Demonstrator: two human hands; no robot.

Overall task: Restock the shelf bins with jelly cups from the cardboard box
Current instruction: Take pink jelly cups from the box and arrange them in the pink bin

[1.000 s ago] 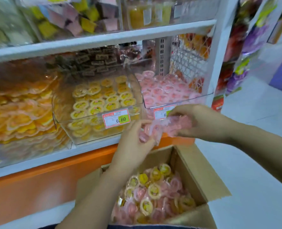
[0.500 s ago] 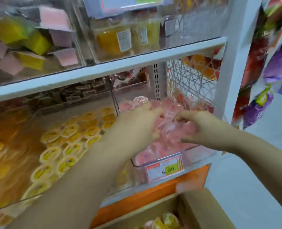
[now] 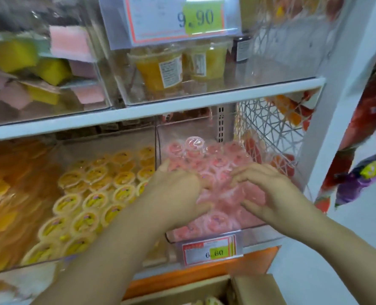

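Left hand (image 3: 178,191) and right hand (image 3: 270,190) curl side by side over pink jelly cups (image 3: 213,164) in the clear bin (image 3: 173,133), grip unclear; cups likely light, slick, thin-walled: scoop handfuls, no squeezing.

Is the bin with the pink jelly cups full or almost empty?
Full: the pink jelly cups heap well above the bin's front wall.

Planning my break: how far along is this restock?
Done: the pink bin is heaped and the yellow bin looks well filled. In hand: left hand and right hand grip pink jelly cups over the pile. Left: loose cups in the cardboard box.
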